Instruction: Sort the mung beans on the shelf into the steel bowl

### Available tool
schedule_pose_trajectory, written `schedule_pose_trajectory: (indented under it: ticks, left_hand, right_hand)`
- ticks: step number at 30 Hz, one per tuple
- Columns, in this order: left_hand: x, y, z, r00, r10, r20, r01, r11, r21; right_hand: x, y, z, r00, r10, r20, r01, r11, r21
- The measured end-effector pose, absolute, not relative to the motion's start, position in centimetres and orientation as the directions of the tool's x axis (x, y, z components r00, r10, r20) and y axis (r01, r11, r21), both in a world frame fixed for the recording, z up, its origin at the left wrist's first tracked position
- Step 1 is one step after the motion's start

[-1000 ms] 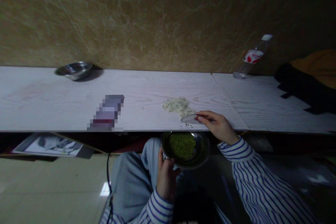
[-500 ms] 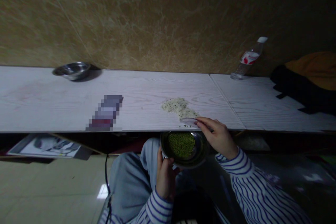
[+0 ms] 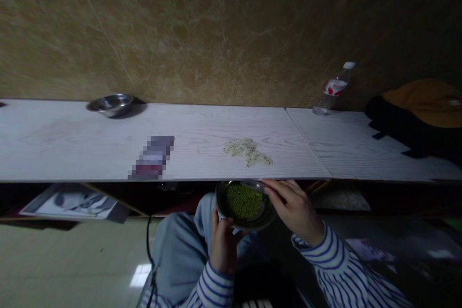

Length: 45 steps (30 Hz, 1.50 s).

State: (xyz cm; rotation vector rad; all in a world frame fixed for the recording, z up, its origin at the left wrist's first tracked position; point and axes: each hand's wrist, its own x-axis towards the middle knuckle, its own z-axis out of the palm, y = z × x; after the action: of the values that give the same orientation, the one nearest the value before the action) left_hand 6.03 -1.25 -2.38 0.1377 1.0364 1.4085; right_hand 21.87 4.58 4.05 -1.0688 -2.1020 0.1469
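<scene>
My left hand [image 3: 224,240] is closed on the near left rim of a metal bowl [image 3: 267,219], held over my lap just below the table edge. Green mung beans [image 3: 241,202] fill part of it. Between the thumb and fingers of my right hand [image 3: 298,209] is a thin, pale see-through flat piece [image 3: 252,185], now at the bowl's far rim; its exact kind is unclear. On the table, beyond the bowl, lies a loose patch of white rice-like grains [image 3: 247,150] with dark green specks mixed in.
A second metal bowl [image 3: 111,106] stands at the back left of the white table [image 3: 202,120]. Nearer lies a blurred-out flat item [image 3: 151,158]. At the right are a plastic bottle [image 3: 332,89] and an orange and black cap or bag [image 3: 422,110]. Below sits an open drawer [image 3: 72,202].
My right hand has drawn the flat piece back from the grains' near edge to over the bowl. Green bits there have gone from the table edge. The view has shifted slightly.
</scene>
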Motion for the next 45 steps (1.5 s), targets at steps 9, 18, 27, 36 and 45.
schedule_pose_trajectory:
  ticks: [9,18,27,36,45]
  left_hand:
    - [5.9,-2.3,-3.1,-0.182,0.858,-0.481,-0.687,0.239,0.686]
    - [6.2,-2.4,-4.2,-0.173,0.816,-0.551,-0.66,0.319,0.68]
    - [6.8,-2.0,-3.7,-0.15,0.82,-0.552,-0.671,0.326,0.666]
    - [6.0,-2.2,-5.0,-0.161,0.777,-0.608,-0.694,0.349,0.629]
    - [6.4,-1.5,-5.6,-0.164,0.776,-0.61,-0.729,0.321,0.605]
  right_hand:
    - [25.2,4.5,2.7,-0.148,0.826,0.544,0.663,0.491,-0.565]
    - [27.0,5.0,2.4,-0.023,0.852,0.522,0.638,0.415,-0.649]
    - [27.6,6.5,2.5,0.084,0.875,0.476,0.604,0.335,-0.723]
    - [26.9,8.8,2.3,0.074,0.886,0.458,0.618,0.32,-0.718]
    - [28.7,11.2,2.4,0.184,0.9,0.395,0.626,0.203,-0.753]
